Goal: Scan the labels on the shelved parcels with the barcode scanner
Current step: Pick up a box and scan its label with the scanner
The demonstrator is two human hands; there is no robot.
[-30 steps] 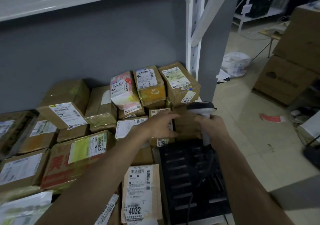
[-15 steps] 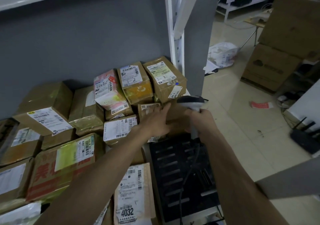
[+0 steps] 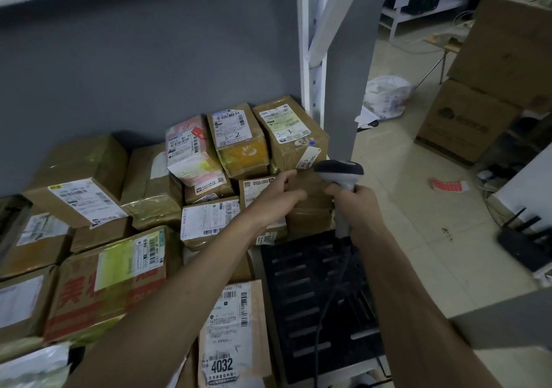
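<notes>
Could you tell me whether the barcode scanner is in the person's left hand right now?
No, the right hand grips the barcode scanner by its handle, while the left hand rests on a brown parcel.

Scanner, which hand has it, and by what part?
The right hand grips the scanner by its handle, below the head. The left hand rests on a parcel.

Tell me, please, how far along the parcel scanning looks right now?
Done: nothing visibly marks any parcel as scanned. In hand: the right hand grips the barcode scanner; the left hand rests on a brown parcel. Left: cannot tell; many labelled parcels sit on the shelf.
</notes>
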